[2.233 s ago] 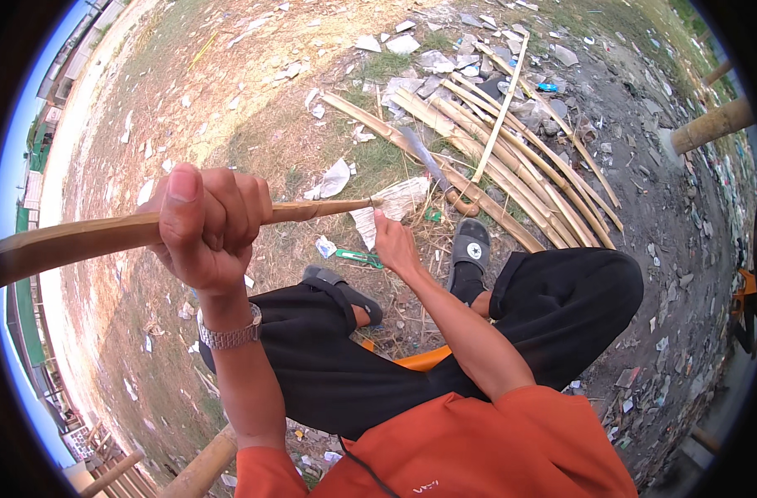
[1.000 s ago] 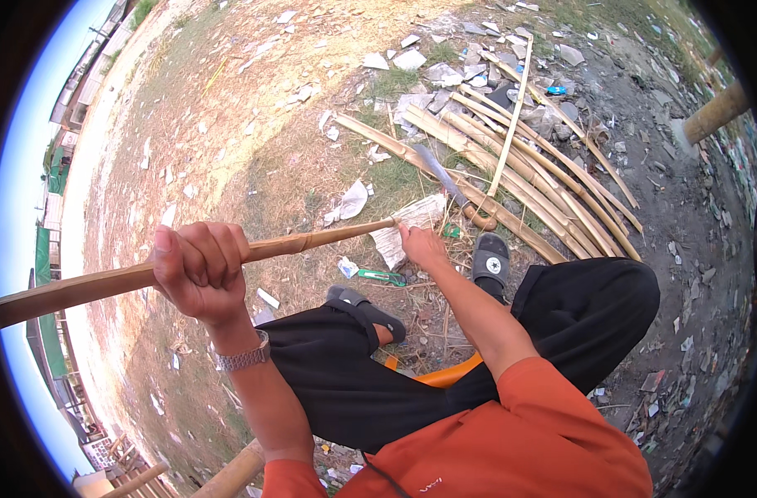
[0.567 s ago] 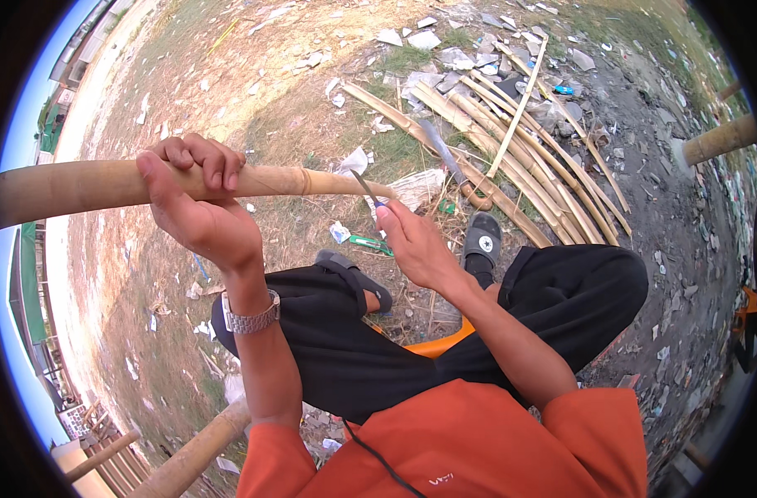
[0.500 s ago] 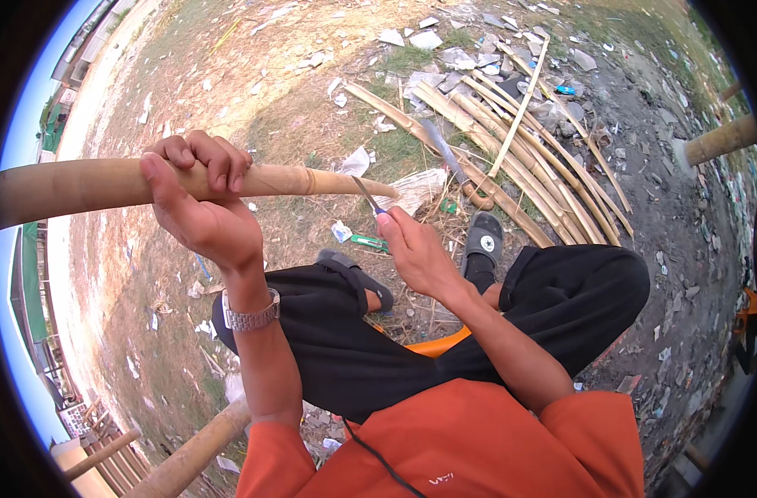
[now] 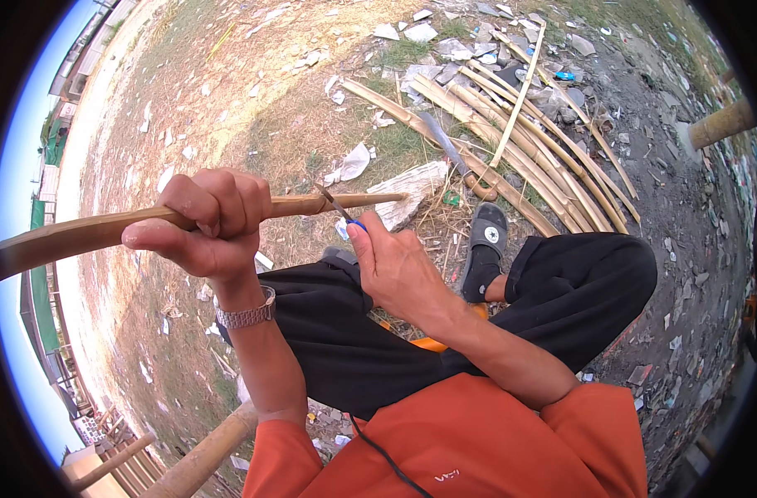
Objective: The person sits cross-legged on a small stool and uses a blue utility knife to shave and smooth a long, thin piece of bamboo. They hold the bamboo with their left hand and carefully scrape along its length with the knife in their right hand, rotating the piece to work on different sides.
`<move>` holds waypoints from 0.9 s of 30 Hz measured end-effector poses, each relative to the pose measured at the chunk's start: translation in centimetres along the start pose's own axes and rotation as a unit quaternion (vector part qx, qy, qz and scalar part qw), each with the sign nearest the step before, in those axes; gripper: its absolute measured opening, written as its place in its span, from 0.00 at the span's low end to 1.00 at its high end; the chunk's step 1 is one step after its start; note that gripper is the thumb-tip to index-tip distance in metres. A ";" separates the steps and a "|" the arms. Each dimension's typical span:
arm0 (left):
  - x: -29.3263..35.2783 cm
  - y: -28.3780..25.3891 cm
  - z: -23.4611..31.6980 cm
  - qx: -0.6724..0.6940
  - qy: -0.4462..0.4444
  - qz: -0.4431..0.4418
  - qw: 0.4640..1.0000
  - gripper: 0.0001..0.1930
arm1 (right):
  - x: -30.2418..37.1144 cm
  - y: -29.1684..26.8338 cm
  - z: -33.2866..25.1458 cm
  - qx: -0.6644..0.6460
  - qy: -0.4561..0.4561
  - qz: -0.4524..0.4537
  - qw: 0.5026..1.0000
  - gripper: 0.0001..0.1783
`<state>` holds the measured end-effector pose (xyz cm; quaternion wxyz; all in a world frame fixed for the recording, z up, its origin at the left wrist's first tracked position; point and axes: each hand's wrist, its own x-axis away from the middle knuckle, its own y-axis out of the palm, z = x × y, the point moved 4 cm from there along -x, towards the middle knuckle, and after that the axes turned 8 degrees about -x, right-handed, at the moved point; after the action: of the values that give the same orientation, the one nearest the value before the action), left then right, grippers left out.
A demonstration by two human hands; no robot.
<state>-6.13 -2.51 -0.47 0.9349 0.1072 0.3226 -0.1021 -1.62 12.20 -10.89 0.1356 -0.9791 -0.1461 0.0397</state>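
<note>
My left hand [image 5: 208, 222], closed with the thumb pointing left, grips a long bamboo strip [image 5: 80, 241]. The strip runs from the left rim to a pale, rough wood block [image 5: 424, 183], where its thinner end rests. In my right hand [image 5: 403, 266] is a small knife [image 5: 337, 204], its blue handle mostly covered by the fingers. The blade lies at a slant against the strip, between my left hand and the block.
Several split bamboo strips [image 5: 553, 158] lie fanned out at the upper right. A large wooden-handled blade [image 5: 446, 143] rests across them. Rubble and litter dot the ground. Thick bamboo poles [image 5: 204, 448] stick in at the lower left and right edge [image 5: 719, 124].
The bamboo has been turned, so a narrower, darker side shows now. My right hand has moved left with the knife and hides the green tool on the ground. My left hand's fingers have closed tighter.
</note>
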 end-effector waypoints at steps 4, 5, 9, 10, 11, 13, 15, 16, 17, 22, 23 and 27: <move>0.1 -0.9 0.2 -0.022 -0.008 0.057 0.998 0.29 | -0.8 -0.1 -0.9 0.018 -0.001 -0.014 1.000 0.14; 0.0 -1.0 0.1 -0.030 -0.013 0.075 0.997 0.29 | -1.0 0.1 -1.1 0.041 -0.003 -0.007 0.999 0.14; 0.1 0.0 0.0 -0.050 -0.015 0.069 0.996 0.29 | -1.0 -0.1 -1.7 0.050 0.011 0.001 0.999 0.15; 0.2 0.2 0.0 -0.053 -0.014 0.062 0.997 0.29 | -0.9 0.0 -1.7 0.060 0.017 -0.003 0.998 0.15; 0.3 0.2 0.0 -0.043 -0.013 0.055 0.997 0.29 | -0.9 0.1 -1.8 0.070 0.023 -0.007 0.997 0.16; 0.5 0.2 0.0 -0.024 -0.010 0.040 0.999 0.30 | -1.1 0.2 -1.0 0.096 0.047 -0.009 0.994 0.17; 0.6 0.8 0.1 -0.019 0.002 0.002 1.000 0.31 | -1.6 0.3 1.4 0.131 0.082 0.001 0.988 0.18; 0.6 1.3 0.0 -0.013 0.009 -0.019 1.000 0.31 | -1.4 0.2 2.1 0.127 0.084 -0.007 0.988 0.18; 1.1 1.7 0.2 -0.027 0.015 -0.030 0.999 0.31 | -1.1 0.0 2.5 0.122 0.087 -0.020 0.989 0.18; 0.5 0.7 -0.2 -0.012 0.009 -0.005 1.000 0.30 | -0.7 -0.1 0.8 0.094 0.078 -0.042 0.992 0.19; 0.6 0.8 0.0 0.001 0.014 -0.016 1.000 0.30 | -0.8 0.0 2.2 0.084 0.076 -0.027 0.993 0.18; 0.8 1.6 0.3 -0.003 0.018 -0.023 1.000 0.30 | -0.6 -0.4 3.5 0.116 0.089 -0.055 0.988 0.16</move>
<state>-4.94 -1.15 -0.50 0.9266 0.0990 0.3419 -0.1212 -2.73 13.31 -14.15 0.2630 -0.9467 -0.1819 -0.0382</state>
